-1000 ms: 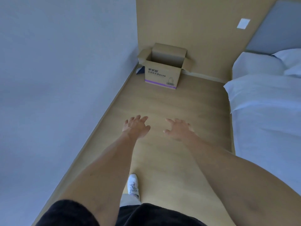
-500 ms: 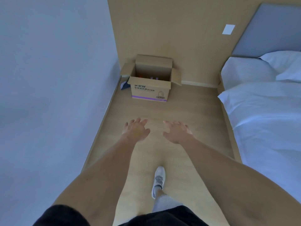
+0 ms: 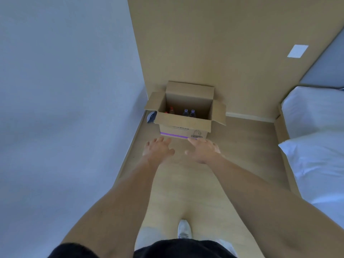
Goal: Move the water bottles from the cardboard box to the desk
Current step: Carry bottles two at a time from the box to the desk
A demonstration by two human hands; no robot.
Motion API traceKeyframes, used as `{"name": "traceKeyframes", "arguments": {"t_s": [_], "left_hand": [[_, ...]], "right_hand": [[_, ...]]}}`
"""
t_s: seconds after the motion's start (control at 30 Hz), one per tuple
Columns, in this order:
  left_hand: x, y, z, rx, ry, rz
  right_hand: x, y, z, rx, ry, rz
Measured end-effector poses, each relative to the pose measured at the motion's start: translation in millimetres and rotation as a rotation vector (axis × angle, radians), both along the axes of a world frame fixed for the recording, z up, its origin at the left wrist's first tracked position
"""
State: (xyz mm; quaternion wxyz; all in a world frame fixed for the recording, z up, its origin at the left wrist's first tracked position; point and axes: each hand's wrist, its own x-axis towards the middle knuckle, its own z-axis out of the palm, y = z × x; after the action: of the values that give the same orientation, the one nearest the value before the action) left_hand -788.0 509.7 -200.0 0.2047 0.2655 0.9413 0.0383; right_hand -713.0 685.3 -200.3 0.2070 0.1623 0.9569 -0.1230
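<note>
Head view: our left hand (image 3: 158, 149) and right hand (image 3: 203, 150) are spread and empty, near the cardboard box (image 3: 184, 125). Water bottles (image 3: 189, 113) stand inside; we should reach in from above.

pale grey wall (image 3: 61, 90) at left, tan wood-panel wall (image 3: 214, 43) ahead, light wood floor (image 3: 242, 155), white-sheeted bed (image 3: 316, 155) at right.
</note>
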Motion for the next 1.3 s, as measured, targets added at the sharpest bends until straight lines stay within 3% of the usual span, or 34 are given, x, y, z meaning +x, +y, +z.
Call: {"name": "traceKeyframes", "arguments": {"t_s": [0.67,1.03,1.3], "left_hand": [[-335.4,149.8,-48.1,0.039,-0.1,-0.147],[-478.9,179.2,-79.9,0.052,-0.2,-0.035],[-553.3,214.1,-108.9,-0.061,-0.219,0.092]], "right_hand": [[-279.0,138.8,-9.1,0.038,-0.088,-0.241],[-395.7,195.3,-33.3,-0.042,-0.09,-0.295],[-482.3,259.4,-76.8,-0.173,-0.12,-0.29]]}}
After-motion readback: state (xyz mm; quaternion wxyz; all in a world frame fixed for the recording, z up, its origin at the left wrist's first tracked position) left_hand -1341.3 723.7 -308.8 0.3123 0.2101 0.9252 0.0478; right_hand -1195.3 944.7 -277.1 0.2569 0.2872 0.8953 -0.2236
